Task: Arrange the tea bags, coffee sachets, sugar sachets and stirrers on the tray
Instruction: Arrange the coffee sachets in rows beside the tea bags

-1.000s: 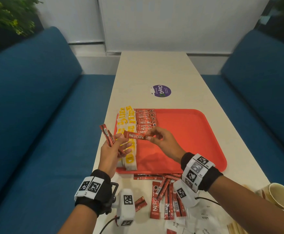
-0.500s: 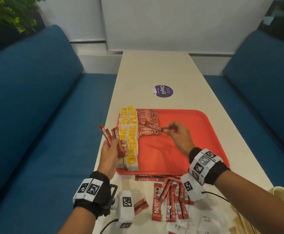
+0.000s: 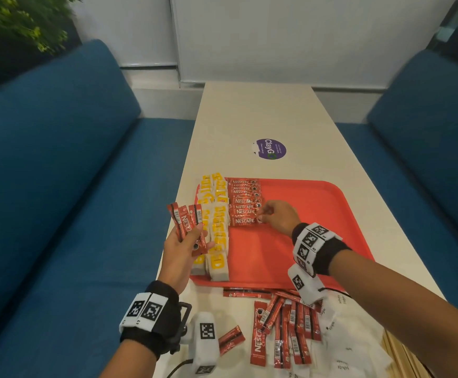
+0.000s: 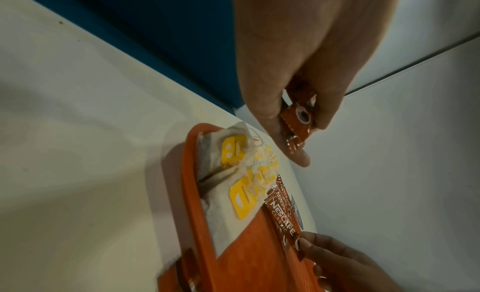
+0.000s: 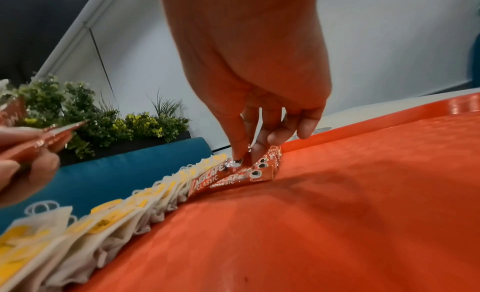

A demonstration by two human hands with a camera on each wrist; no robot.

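Observation:
A red tray [image 3: 317,236] lies on the table. Tea bags [image 3: 217,236] with yellow tags line its left side, and a row of red coffee sachets [image 3: 245,200] lies beside them. My right hand [image 3: 262,216] pinches the right end of the nearest coffee sachet [image 3: 245,221] in that row, low on the tray. The right wrist view shows its fingertips [image 5: 237,156] on that sachet [image 5: 207,178]. My left hand [image 3: 192,241] grips a fan of several coffee sachets [image 3: 185,223] above the tray's left edge, also seen as sachets [image 4: 298,120] in the left wrist view.
Loose coffee sachets [image 3: 285,328] lie on the table in front of the tray, with white sugar sachets [image 3: 345,350] and wooden stirrers [image 3: 397,358] to their right. A purple sticker [image 3: 270,149] is beyond the tray. Blue sofas flank the table.
My right hand took one sachet from beside the left hand, carried it over the tray and lowered it onto the near end of the row. The left hand stayed put with its fan.

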